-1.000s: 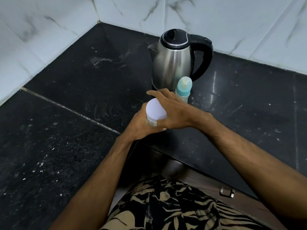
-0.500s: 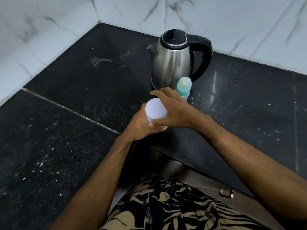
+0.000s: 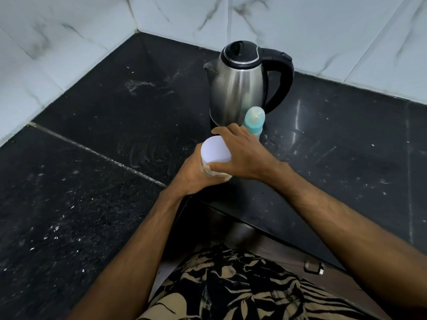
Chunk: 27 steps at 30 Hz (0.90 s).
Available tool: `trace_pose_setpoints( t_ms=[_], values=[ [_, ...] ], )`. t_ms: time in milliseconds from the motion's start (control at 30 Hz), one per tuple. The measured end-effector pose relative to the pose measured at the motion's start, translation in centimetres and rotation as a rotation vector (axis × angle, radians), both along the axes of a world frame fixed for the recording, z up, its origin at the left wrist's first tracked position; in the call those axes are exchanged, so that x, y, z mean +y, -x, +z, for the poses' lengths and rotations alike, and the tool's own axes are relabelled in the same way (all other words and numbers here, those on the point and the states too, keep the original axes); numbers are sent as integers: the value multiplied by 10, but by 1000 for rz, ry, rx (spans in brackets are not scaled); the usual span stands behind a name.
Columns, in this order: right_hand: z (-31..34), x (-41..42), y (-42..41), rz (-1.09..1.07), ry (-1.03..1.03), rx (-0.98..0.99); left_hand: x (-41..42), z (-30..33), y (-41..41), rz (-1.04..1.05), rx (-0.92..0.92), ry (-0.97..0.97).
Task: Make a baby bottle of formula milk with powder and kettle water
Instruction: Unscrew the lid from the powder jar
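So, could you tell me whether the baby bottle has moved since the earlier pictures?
No. The baby bottle stands where it did, upright against the front of the kettle, below its handle.

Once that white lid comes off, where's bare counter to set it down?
Left of the kettle, bare black counter runs to the wall corner; right of its handle it is bare too. Crowded: the baby bottle stands against the kettle, just behind both hands on the jar.

jar (image 3: 216, 151) between both hands, left hand (image 3: 196, 173) below/left, right hand (image 3: 245, 155) over lid | bottle (image 3: 254, 120) just behind right fingers (image 3: 227, 131) | kettle (image 3: 240, 88) behind bottle, touching or just beside | all on tabletop (image 3: 115, 107) corner
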State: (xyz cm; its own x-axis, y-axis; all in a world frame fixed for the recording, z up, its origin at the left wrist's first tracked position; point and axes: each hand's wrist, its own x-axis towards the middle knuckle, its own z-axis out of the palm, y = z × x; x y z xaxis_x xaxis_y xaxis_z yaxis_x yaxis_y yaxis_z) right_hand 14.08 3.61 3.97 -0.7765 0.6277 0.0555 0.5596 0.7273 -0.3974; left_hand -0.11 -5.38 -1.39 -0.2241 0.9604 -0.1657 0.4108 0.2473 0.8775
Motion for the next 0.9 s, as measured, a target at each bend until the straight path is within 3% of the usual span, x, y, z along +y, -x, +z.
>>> trace_pose_setpoints(
  t_ms=[267,600,900],
  values=[
    [16,6,-7,126,188,60,-2,17,-7,-26,-36,-42],
    [8,14,-29,23,385,319,-1,21,-9,-106,1,-116],
    [-5,10,-54,-66,615,533,1,-4,-4,-24,-34,-103]
  ],
)
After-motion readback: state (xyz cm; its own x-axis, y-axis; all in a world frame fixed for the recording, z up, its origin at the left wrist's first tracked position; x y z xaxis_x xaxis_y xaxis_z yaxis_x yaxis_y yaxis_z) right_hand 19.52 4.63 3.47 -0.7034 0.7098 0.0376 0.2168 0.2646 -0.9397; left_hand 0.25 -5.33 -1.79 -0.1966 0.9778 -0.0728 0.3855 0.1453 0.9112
